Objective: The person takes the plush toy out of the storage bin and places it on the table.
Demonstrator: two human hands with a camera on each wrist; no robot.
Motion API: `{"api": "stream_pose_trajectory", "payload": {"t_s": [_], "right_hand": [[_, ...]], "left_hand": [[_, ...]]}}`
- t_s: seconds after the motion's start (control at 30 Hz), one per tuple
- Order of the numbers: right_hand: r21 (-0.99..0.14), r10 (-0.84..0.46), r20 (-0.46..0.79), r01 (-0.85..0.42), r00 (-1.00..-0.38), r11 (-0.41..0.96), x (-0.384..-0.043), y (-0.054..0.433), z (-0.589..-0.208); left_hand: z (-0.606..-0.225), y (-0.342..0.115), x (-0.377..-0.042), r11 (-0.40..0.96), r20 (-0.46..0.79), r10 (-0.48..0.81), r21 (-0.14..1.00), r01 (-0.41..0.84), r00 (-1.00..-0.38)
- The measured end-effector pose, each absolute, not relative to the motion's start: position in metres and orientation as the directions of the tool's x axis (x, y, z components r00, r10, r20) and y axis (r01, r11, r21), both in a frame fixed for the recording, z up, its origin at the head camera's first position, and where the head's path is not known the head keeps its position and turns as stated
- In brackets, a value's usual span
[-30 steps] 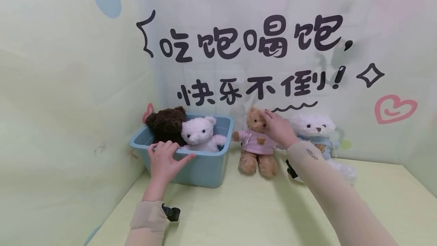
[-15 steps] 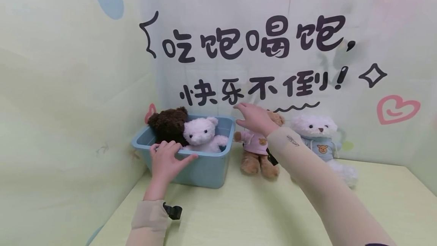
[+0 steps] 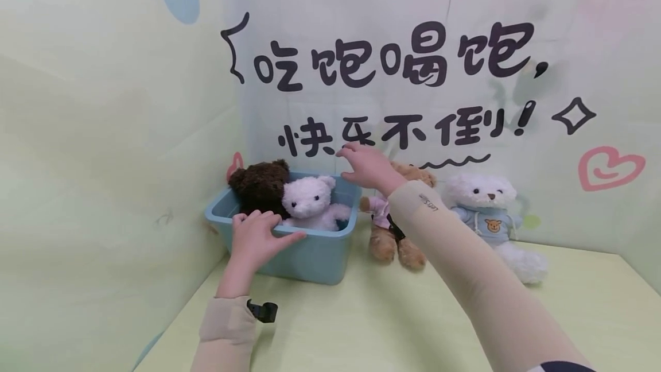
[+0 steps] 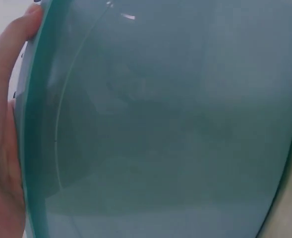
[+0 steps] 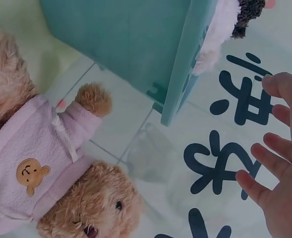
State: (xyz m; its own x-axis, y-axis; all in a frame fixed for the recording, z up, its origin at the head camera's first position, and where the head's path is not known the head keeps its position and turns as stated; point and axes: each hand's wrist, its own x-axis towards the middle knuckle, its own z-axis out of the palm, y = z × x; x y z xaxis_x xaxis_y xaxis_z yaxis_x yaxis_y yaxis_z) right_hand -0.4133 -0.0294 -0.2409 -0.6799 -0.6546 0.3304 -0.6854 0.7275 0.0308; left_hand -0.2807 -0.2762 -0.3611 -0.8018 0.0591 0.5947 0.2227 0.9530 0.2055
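My left hand holds the front rim of the blue plastic storage bin, also filling the left wrist view. Its fingers hook over the edge and the thumb lies along the rim. A dark brown teddy bear and a white teddy bear sit inside. My right hand hovers with nothing in it above the bin's back right corner, fingers spread apart in the right wrist view. Behind the right forearm, partly hidden, sits a tan teddy bear in a pink hoodie.
Farther right, a white teddy bear in a blue hoodie leans against the back wall hanging. The pale yellow table runs in front. A side wall hanging stands close to the bin's left.
My right hand has left the tan bear's head and moved left to the bin's back right corner. The left hand stays on the rim. The view has shifted slightly.
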Motion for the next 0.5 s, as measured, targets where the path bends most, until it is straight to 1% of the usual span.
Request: {"api": "stream_pose_trajectory", "payload": {"t_s": [0.13, 0.27, 0.4, 0.5], "right_hand": [[0.003, -0.671, 0.305, -0.704, -0.675, 0.71, -0.412, -0.034, -0.243], [-0.051, -0.697, 0.225, -0.723, -0.68, 0.689, -0.41, -0.041, -0.246], [-0.112, -0.72, 0.136, -0.733, -0.68, 0.671, -0.407, -0.049, -0.247], [-0.161, -0.731, 0.099, -0.735, -0.676, 0.658, -0.406, -0.056, -0.248]], "left_hand": [[-0.355, -0.277, -0.276, 0.953, 0.542, 0.069, 0.212, 0.215, -0.838], [-0.351, -0.278, -0.27, 0.955, 0.494, 0.078, 0.213, 0.207, -0.866], [-0.348, -0.278, -0.266, 0.954, 0.473, 0.093, 0.209, 0.213, -0.876], [-0.347, -0.276, -0.265, 0.952, 0.477, 0.097, 0.211, 0.222, -0.873]]}}
